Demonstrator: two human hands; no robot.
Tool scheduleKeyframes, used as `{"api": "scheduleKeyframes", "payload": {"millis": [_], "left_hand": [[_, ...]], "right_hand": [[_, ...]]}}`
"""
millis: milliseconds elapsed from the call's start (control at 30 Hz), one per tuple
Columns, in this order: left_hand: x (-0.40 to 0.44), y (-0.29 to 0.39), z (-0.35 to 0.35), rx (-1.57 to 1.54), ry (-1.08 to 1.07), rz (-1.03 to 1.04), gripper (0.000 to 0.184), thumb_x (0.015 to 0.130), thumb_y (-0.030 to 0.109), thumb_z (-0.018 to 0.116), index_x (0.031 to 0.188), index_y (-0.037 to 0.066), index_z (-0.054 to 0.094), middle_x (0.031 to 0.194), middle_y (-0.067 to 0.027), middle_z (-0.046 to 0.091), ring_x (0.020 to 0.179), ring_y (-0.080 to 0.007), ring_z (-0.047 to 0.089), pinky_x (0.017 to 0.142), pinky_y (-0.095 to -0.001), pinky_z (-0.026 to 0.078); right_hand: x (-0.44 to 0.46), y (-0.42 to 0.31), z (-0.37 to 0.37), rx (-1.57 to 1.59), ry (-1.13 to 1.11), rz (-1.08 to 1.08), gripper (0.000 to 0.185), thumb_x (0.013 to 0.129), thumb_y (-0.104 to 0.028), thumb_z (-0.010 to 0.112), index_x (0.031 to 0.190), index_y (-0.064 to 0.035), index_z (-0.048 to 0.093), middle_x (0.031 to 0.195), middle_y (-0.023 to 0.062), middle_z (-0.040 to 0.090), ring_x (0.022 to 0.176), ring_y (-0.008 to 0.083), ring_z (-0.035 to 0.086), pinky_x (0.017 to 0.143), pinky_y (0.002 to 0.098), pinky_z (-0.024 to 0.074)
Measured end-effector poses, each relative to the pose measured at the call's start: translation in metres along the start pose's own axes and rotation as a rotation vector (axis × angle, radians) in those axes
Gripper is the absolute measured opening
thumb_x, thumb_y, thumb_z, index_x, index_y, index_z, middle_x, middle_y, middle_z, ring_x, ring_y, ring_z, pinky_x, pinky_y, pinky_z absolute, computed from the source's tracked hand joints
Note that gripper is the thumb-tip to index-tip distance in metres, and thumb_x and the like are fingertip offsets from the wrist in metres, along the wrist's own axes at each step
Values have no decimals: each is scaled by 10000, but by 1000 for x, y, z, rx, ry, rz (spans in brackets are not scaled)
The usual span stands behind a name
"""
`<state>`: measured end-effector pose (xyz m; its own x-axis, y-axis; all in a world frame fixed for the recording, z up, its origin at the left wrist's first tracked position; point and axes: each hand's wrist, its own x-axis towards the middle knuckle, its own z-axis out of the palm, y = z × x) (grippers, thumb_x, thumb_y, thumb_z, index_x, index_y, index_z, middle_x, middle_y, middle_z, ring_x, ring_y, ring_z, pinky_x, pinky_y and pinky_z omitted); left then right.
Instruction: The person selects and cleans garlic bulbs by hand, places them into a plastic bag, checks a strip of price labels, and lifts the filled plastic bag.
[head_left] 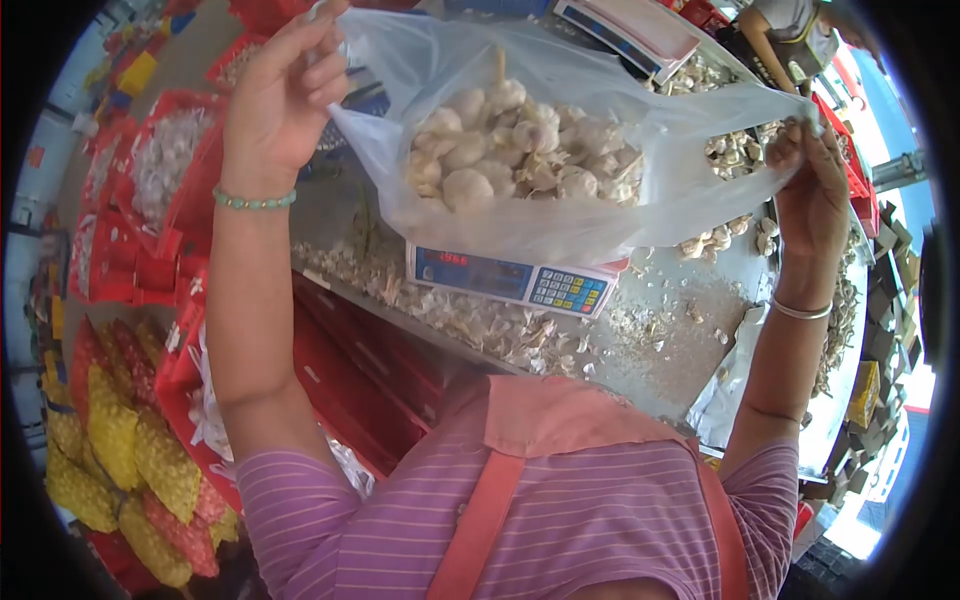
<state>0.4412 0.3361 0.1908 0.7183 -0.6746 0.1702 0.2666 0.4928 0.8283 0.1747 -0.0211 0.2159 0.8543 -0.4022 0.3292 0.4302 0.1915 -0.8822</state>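
Note:
A clear plastic bag (pixel 560 222) full of garlic bulbs (pixel 500 150) is stretched between my two hands. My left hand (pixel 290 95), with a green bead bracelet at the wrist, is closed on one top corner of the bag. On the other side, my right hand (pixel 808 165) pinches the opposite handle, its fingers pressed together. Beneath the bag stands a digital scale (pixel 480 275) with a lit red display and a keypad. The bag hides most of the scale's platform, so I cannot tell whether it touches it.
Garlic skins (pixel 440 305) litter the metal table (pixel 690 345). A second scale (pixel 635 38) and loose garlic (pixel 735 155) are at the back. Red crates (pixel 150 255) stand at left above yellow and red mesh sacks (pixel 130 430). Another person (pixel 795 40) is at the far right.

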Motion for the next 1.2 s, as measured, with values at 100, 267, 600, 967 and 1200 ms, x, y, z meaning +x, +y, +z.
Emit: {"api": "scheduleKeyframes", "payload": {"millis": [100, 267, 600, 967, 1200], "left_hand": [[-1, -16, 6, 47, 78, 22, 312, 888, 100, 536, 1142, -79, 499, 800, -20, 472, 598, -68, 401, 503, -205, 340], [-4, -28, 10, 123, 68, 49, 257, 858, 161, 612, 1031, -29, 596, 761, -30, 580, 665, -127, 531, 582, -271, 435], [-13, -27, 25, 330, -44, 96, 290, 864, 192, 606, 1046, -33, 608, 791, -41, 595, 722, -130, 558, 647, -253, 447], [-17, -34, 44, 364, -21, 3, 155, 834, 168, 627, 919, 39, 618, 747, -11, 600, 672, -76, 542, 622, -219, 419], [-14, -27, 76, 274, 44, 22, 139, 844, 139, 594, 924, 27, 615, 763, -27, 612, 649, -99, 547, 604, -232, 421]], "right_hand": [[0, -1, -3, -7, -39, 31, 193, 908, -74, 509, 1065, 26, 564, 924, 99, 597, 785, 160, 549, 798, 330, 459], [-4, 1, 5, -38, -45, 55, 248, 896, -93, 549, 1099, 49, 552, 957, 85, 591, 865, 177, 552, 854, 369, 451], [-13, 7, 7, -81, -22, 60, 457, 874, -132, 585, 1249, 77, 427, 994, 93, 593, 961, 229, 549, 930, 410, 428], [-22, 14, 3, -153, 77, 47, 477, 833, -110, 625, 1238, 53, 434, 1003, 116, 613, 885, 208, 614, 839, 341, 482], [-26, 16, 13, 47, 55, 177, 246, 887, -155, 573, 1065, 12, 541, 754, 63, 588, 725, 168, 579, 738, 304, 469]]}}
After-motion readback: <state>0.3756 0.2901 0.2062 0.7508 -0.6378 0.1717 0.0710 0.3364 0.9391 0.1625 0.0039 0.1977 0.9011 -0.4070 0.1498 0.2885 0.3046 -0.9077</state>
